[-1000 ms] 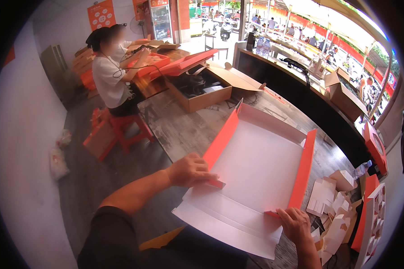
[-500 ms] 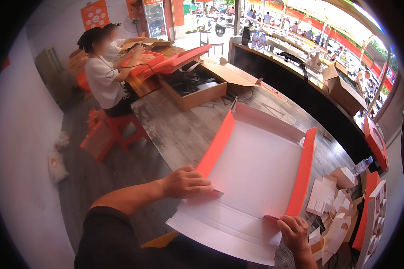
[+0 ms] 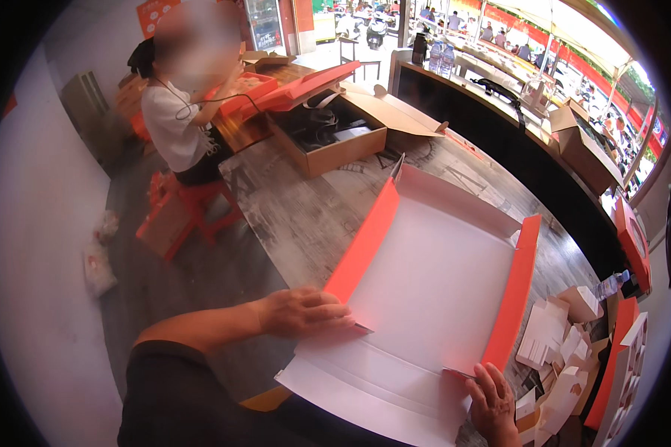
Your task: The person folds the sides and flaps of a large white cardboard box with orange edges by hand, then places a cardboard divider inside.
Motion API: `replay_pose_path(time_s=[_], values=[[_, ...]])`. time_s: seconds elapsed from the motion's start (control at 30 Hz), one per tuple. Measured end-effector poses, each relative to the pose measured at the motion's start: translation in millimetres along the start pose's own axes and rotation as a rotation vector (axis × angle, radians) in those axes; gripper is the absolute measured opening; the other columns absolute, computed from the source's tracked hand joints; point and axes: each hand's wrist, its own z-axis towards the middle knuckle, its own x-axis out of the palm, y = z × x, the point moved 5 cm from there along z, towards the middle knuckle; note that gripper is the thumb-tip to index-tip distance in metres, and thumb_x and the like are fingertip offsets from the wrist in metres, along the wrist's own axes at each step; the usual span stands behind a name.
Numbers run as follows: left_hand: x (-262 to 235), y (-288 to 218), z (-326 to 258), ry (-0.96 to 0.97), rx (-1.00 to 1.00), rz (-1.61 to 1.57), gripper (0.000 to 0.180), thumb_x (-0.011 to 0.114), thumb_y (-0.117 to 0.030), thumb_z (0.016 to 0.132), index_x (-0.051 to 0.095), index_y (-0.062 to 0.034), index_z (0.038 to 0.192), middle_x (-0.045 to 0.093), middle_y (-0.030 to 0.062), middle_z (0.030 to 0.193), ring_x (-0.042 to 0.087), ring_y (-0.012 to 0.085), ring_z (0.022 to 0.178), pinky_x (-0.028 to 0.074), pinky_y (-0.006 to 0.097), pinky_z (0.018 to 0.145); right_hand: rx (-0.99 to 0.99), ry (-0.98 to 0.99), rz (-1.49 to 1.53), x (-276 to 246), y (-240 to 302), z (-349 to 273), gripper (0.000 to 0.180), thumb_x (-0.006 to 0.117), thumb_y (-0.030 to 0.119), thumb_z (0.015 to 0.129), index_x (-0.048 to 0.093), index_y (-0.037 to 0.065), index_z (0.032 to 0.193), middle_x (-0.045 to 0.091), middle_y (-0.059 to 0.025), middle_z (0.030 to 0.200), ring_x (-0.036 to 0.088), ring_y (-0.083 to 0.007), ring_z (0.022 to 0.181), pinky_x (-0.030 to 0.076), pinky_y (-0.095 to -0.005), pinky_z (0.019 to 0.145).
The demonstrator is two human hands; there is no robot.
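Note:
A large flat cardboard box blank [image 3: 432, 290], white inside and orange outside, lies on the grey wooden table [image 3: 313, 216] in front of me. Its left, right and far side walls stand folded up; the near flap lies flat toward me. My left hand [image 3: 302, 313] presses on the near left corner, fingers at the base of the orange left wall. My right hand [image 3: 492, 402] grips the near right corner where the orange right wall ends.
A person in a white top [image 3: 175, 123] sits on a red stool [image 3: 201, 205] at the far left of the table. An open brown carton [image 3: 335, 138] stands beyond my box. Small white cardboard pieces [image 3: 559, 350] are piled at the right. A dark counter [image 3: 514, 141] runs behind.
The box blank and both hands keep their hold; my view has shifted slightly, and the left and right walls stand a little more upright.

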Motion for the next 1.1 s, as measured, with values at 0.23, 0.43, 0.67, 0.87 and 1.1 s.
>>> replay_pose_path(time_s=[0.23,0.43,0.67,0.87,1.1], values=[[-15,7,6,0.274,0.081,-0.076,0.052,0.062,-0.007,0.090,0.060,-0.0061,0.142,0.050,0.0066,0.154,0.052,0.0238,0.138,0.051,0.034,0.101,-0.014,0.266,0.078,-5,-8,0,0.050,0.077,0.012,0.073,0.070,0.011,0.123,0.053,-0.0138,0.153,0.050,-0.0402,0.142,0.050,-0.0531,0.108],[-10,7,2,0.239,0.044,-0.119,0.057,0.067,-0.013,0.090,0.058,-0.0109,0.147,0.053,0.0030,0.151,0.053,0.0228,0.138,0.052,0.034,0.103,0.025,0.397,0.163,-31,-3,21,0.057,0.077,0.018,0.078,0.064,0.008,0.132,0.054,-0.0150,0.152,0.051,-0.0386,0.142,0.050,-0.0520,0.108],[-11,6,-1,0.152,0.000,-0.142,0.052,0.069,-0.020,0.094,0.062,-0.0165,0.146,0.061,0.0001,0.144,0.056,0.0233,0.137,0.054,0.036,0.097,-0.082,0.440,0.139,-28,-9,15,0.057,0.067,0.010,0.090,0.056,0.001,0.145,0.048,-0.0220,0.155,0.044,-0.0406,0.148,0.045,-0.0561,0.115],[-8,8,-1,-0.017,-0.119,-0.359,0.048,0.074,-0.015,0.088,0.072,-0.0202,0.135,0.066,0.0004,0.138,0.060,0.0270,0.131,0.052,0.040,0.102,-0.092,0.105,0.241,-10,-25,3,0.026,0.068,0.009,0.087,0.072,0.008,0.113,0.071,-0.0144,0.131,0.068,-0.0378,0.123,0.058,-0.0501,0.098],[-9,9,4,-0.172,-0.257,-0.409,0.033,0.079,-0.018,0.084,0.080,-0.0235,0.116,0.070,-0.0014,0.112,0.065,0.0223,0.109,0.050,0.038,0.099,0.140,-0.158,0.427,-4,-25,1,0.015,0.070,0.010,0.090,0.068,0.009,0.105,0.080,-0.0110,0.101,0.073,-0.0370,0.109,0.059,-0.0455,0.093]])
